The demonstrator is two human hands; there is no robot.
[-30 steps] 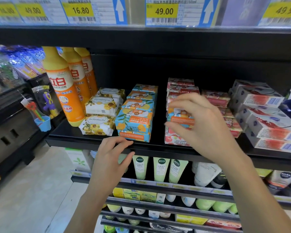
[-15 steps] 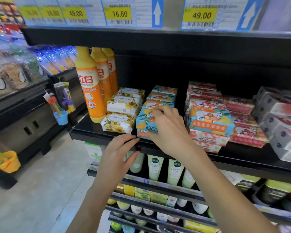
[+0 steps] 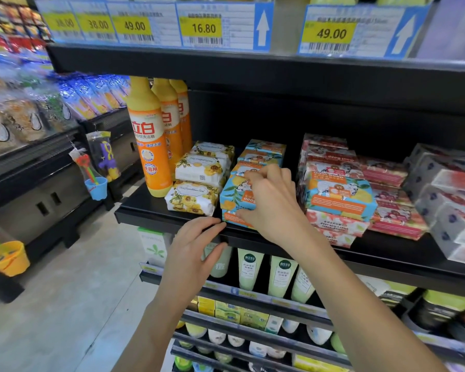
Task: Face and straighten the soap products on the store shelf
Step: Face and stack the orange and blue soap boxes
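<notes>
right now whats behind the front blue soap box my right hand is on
Behind the blue soap box, more blue boxes of the same design run back in a row. The right hand covers part of the nearest one; how many lie deeper cannot be seen.

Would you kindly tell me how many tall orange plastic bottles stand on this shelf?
3 tall orange plastic bottles, front to back at the black shelf's left end: front, middle, rear. Others may hide behind.

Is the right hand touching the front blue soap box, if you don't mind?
Touching. Head view: the right hand grips the blue soap box, fingers over its top.
</notes>
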